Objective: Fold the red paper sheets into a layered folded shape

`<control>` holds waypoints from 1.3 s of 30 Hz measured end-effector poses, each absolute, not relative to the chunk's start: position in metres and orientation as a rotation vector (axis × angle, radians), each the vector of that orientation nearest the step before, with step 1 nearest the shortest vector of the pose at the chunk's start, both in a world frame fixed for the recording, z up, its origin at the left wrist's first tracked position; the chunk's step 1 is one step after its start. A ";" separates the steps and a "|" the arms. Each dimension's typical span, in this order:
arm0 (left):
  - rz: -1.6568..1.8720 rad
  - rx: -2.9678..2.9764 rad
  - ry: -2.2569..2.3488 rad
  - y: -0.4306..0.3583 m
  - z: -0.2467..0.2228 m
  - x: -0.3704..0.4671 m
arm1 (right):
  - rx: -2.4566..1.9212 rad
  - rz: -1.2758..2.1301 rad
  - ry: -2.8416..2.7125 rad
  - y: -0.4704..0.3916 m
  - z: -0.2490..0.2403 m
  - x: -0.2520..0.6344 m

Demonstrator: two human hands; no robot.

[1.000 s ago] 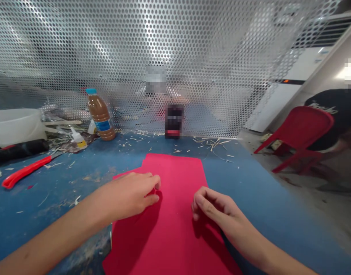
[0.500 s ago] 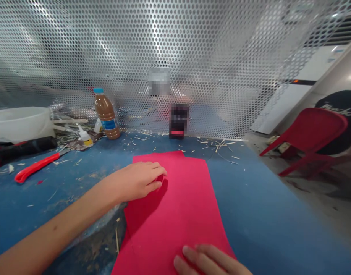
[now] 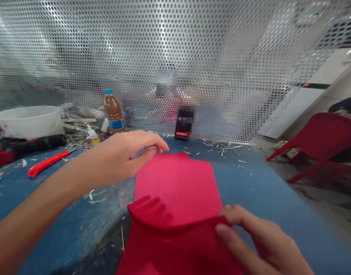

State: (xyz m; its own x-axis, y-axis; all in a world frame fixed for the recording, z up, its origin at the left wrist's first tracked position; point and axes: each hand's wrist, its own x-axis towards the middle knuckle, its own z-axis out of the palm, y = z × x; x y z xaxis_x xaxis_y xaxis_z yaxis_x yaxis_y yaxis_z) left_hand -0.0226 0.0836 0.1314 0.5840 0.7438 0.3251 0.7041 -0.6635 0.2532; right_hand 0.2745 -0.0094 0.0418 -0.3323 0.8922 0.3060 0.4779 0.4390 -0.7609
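Pinching the lifted red sheet (image 3: pixel 175 250) at six o'clock with my right hand (image 3: pixel 258 240) at four, I hold my left hand (image 3: pixel 120 156) at nine, thumb and fingertips close together, the phone (image 3: pixel 184 124) beyond at twelve.

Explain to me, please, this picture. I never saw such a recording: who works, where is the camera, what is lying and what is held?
There is no robot: these are a person's two bare hands. The one camera, worn on the head, looks forward and down. The right hand pinches the raised edge of a red sheet; beyond it, more red material lies on a blue table. The left hand hovers and seems to hold nothing. At left are a red-handled tool, a bottle with brown contents and a white tub. Behind stands a perforated metal panel.
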 end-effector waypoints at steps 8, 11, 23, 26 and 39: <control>0.706 2.929 0.999 0.065 0.131 -0.009 | -1.162 1.467 -0.984 0.001 0.036 0.271; 0.758 3.051 0.942 0.059 0.137 -0.008 | -1.080 1.528 -0.927 -0.002 0.036 0.271; 0.427 3.041 0.812 0.018 0.092 0.004 | -1.150 1.230 -0.845 0.007 0.043 0.271; 0.182 2.952 0.854 0.017 0.060 -0.002 | -1.128 1.170 -0.695 0.019 0.037 0.277; 0.220 2.910 1.194 0.049 0.026 -0.066 | -1.339 0.222 -1.399 0.053 0.001 0.304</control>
